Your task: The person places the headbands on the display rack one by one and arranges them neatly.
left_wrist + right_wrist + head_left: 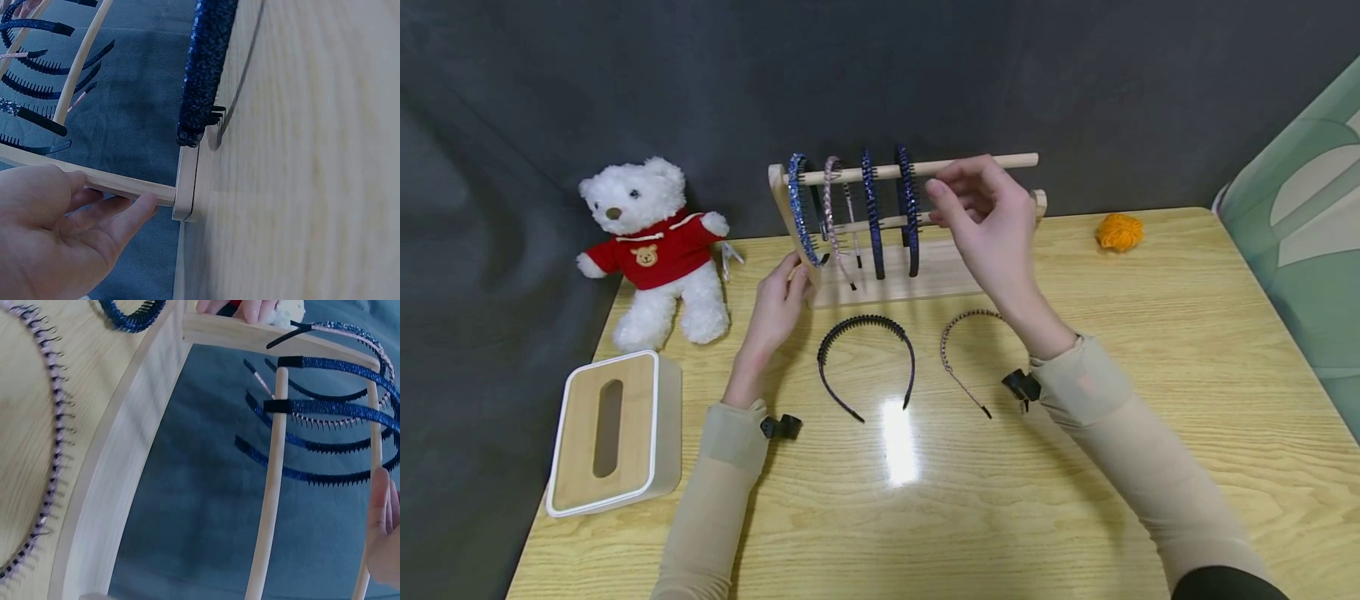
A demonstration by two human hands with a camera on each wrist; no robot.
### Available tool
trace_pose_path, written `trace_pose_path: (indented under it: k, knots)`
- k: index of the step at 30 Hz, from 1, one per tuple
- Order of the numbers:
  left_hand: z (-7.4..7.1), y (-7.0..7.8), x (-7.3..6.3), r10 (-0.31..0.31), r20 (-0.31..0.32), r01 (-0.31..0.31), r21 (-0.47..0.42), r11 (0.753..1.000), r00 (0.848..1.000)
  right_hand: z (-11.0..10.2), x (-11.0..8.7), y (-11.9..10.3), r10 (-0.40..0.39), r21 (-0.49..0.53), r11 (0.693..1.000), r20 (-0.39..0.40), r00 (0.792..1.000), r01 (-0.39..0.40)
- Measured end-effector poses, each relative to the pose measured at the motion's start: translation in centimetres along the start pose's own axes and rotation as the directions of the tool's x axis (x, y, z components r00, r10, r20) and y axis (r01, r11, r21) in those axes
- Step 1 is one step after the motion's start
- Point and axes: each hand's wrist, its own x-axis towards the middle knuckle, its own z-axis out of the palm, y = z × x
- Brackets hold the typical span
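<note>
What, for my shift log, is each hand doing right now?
Left hand: closed, gripping the wooden rack.
Right hand: open, near the upper rod.

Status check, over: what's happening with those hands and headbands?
Left hand gripping left end of rack. Right hand near upper rod, nothing visibly held. Four headbands hung; two others on table in front. Nothing visibly blocking.

Table bearing rack, dark headband, pinkish headband, teddy bear, tissue box, orange puff

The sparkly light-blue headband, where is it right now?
In the head view, the sparkly light-blue headband hangs at the left end of the pale wooden rack, just left of the pink braided headband.
</note>
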Motion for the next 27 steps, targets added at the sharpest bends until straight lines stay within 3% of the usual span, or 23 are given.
trace_pose_path:
  k: [6, 13, 21, 27]
  knots:
    - [0.0, 0.1, -0.1, 0.0, 0.001, 0.0, -0.003, 1.0, 1.0, -1.6, -0.5, 0.3, 0.009, -0.042, 0.999, 0.015, 1.0, -0.008]
    - [0.0, 0.0, 0.0, -0.001, 0.002, 0.001, 0.007, 1.0, 1.0, -3.5, -1.3, 0.5, 0.093, -0.111, 0.99, 0.075, 0.993, -0.084]
    - [0.0, 0.0, 0.0, 0.002, 0.011, -0.002, 0.002, 1.0, 1.0, -5.5, -2.7, 1.2, 0.229, -0.231, 0.954, 0.154, 0.961, -0.19]
    - [-0.1, 0.0, 0.0, 0.0, 0.009, 0.0, -0.001, 1.0, 1.0, -7.0, -3.6, 1.9, 0.271, -0.316, 0.929, 0.218, 0.938, -0.194]
